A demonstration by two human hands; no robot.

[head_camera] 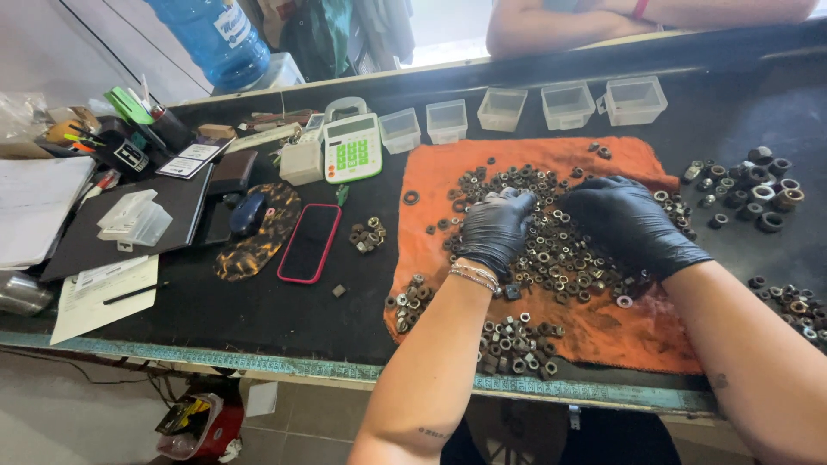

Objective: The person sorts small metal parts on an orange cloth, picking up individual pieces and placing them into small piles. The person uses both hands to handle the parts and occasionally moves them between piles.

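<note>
Dark, rusty hex nuts lie heaped on an orange cloth on the counter. Both hands wear black gloves: the left hand and right hand rest on the heap, fingers curled down among the nuts; whether they hold any, I cannot tell. Beyond the fingers stand clear plastic boxes, seemingly empty. Left of them lie a green-keyed calculator and a red-edged phone; larger nuts lie right.
</note>
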